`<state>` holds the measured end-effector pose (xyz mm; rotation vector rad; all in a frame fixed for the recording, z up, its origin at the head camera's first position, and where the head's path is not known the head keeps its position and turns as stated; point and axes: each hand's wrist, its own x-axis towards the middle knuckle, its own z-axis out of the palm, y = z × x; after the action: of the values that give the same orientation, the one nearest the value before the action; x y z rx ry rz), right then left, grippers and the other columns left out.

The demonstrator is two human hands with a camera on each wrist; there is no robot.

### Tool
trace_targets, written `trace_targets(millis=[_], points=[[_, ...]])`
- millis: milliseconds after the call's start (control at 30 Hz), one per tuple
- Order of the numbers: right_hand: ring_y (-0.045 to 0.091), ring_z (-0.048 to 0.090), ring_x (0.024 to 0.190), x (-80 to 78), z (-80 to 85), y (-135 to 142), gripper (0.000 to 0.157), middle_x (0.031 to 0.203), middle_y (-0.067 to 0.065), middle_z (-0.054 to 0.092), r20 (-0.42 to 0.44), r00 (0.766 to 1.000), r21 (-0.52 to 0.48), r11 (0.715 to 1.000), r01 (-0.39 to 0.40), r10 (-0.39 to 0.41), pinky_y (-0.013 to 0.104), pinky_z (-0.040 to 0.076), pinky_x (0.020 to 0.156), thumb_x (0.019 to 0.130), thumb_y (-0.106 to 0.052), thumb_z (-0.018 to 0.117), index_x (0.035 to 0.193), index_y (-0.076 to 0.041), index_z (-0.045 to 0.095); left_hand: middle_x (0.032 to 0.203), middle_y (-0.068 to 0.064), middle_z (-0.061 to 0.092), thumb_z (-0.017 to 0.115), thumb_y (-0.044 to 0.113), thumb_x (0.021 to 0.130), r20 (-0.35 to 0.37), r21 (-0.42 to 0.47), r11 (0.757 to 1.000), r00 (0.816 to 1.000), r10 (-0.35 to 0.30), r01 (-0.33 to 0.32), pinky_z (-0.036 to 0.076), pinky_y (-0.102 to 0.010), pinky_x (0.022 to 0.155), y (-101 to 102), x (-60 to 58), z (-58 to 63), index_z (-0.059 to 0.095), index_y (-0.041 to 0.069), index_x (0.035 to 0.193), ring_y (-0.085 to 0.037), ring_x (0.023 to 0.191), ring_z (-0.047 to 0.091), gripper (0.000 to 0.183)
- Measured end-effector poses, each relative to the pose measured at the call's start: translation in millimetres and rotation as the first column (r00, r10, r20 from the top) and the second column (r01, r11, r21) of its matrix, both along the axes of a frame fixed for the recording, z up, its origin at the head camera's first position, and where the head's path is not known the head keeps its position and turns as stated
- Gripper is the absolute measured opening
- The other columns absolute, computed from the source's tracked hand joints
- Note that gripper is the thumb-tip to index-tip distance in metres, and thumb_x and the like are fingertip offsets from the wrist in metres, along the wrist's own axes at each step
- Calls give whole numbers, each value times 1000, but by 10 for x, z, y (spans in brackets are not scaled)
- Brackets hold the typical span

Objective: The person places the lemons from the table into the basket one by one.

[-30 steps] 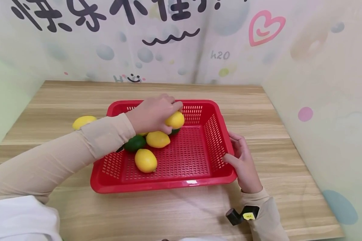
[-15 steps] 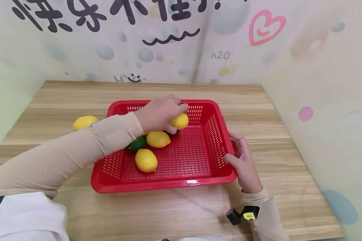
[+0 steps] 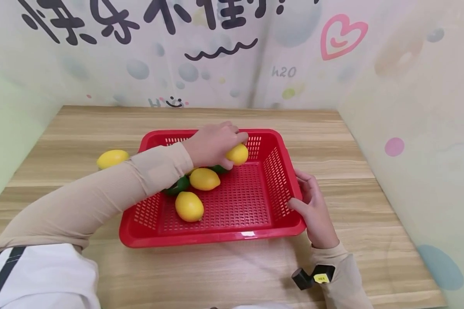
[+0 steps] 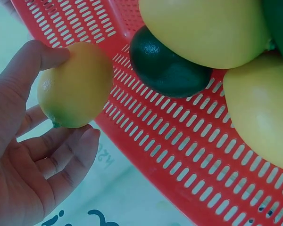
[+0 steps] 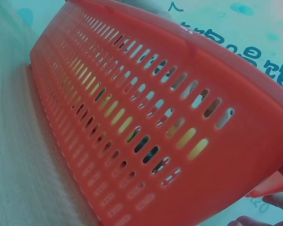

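- Left hand (image 3: 213,146), head view: smooth yellow oval lemon (image 3: 238,154) gripped over red slotted plastic basket (image 3: 212,239); side rim (image 3: 291,171) clasped by right hand (image 3: 313,210), best braced firmly.
- Left wrist: lemon pinched between thumb and fingers; light, even pressure advised.
- Right wrist: fingers mostly cropped.

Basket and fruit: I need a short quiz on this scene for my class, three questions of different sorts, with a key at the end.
1. Which hand holds the basket by its side?
2. True or false: every lemon is inside the basket.
3. Fill in: the left hand holds a ____.

Key:
1. The right hand.
2. False; one lemon lies outside it, on the table.
3. Yellow lemon.
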<state>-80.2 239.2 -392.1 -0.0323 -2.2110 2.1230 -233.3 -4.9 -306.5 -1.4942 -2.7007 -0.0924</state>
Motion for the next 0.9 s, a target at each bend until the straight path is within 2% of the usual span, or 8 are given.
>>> trace_targets(millis=[300,533,900], points=[[30,45,119,4,1,1,69,137,8,43,-4,1000,1,1000,2,-2,40,55,80,81,12,52,142,-16,34,100,-4,62,77,32,74,-5,-25,999,999,-34,33,52,-35,66,116,-71,-100,59,14,112,-22,93,51,46],[30,45,119,0,-1,-5,68,137,10,43,-12,1000,-8,1000,0,0,41,55,81,82,12,51,142,-14,34,102,-4,62,75,33,75,7,-29,999,999,-42,42,51,-35,71,192,-103,-151,59,13,115,-23,92,51,48],[29,44,120,0,-4,11,69,137,8,43,-12,1000,3,1000,2,-2,41,55,80,81,12,53,142,-16,35,111,-6,60,76,30,76,72,-30,999,997,-26,28,51,-35,75,249,-114,-225,57,12,121,-22,96,48,52]])
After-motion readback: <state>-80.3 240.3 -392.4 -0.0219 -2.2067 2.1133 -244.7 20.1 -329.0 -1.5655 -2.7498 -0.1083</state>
